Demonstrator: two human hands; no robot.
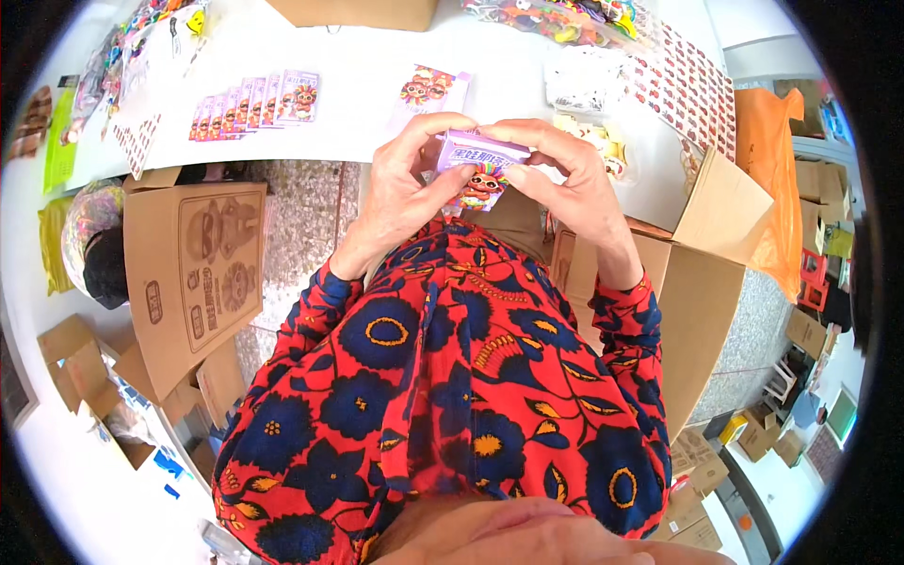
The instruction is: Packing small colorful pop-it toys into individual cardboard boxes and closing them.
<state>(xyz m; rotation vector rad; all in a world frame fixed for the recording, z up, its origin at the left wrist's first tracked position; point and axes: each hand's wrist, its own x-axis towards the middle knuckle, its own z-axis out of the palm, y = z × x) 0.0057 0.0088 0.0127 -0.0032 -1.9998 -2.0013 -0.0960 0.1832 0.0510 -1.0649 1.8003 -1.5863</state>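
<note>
Between my two hands, in front of my body at the table's near edge, is a small purple printed box (482, 188) with a colourful cartoon figure on its face. My left hand (407, 181) grips its left side, thumb on the front and fingers curled behind the top. My right hand (569, 175) pinches the right side, its thumb also on the front and its index finger along the upper edge. Just beyond them on the white table (358, 56) lies another purple printed box (431, 92). To the left, several matching purple boxes (252, 105) lie overlapped in a row.
Sticker sheets (682, 89) and a bag of colourful trinkets (556, 21) occupy the table's far right. Cream-coloured pieces (603, 141) lie nearer. Open cardboard cartons stand left (198, 273) and right (702, 330) of me. An orange plastic bag (774, 179) hangs at the right.
</note>
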